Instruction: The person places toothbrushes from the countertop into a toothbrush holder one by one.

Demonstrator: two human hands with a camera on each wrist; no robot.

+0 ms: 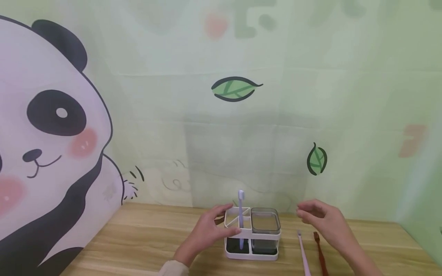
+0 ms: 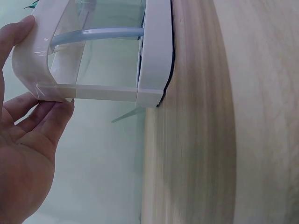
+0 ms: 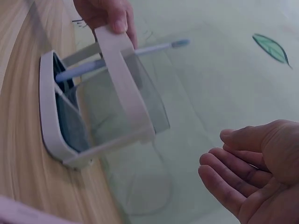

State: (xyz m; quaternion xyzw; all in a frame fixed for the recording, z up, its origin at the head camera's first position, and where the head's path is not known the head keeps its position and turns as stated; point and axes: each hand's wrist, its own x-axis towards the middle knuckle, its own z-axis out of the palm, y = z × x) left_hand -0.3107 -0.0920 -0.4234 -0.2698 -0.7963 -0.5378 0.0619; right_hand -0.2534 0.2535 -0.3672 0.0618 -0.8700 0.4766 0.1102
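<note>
A white toothbrush holder with a dark base stands on the wooden table. My left hand grips its upper rim at the left, thumb in front and fingers behind. A pale blue toothbrush stands upright in one of its compartments, head up. In the right half sits a clear grey cup. My right hand hovers to the right of the holder, fingers loosely bent with nothing in them, as the right wrist view also shows.
On the table at the right lie a pink toothbrush and a brown toothbrush, below my right hand. Behind the table hangs a green cloth backdrop printed with a panda and leaves.
</note>
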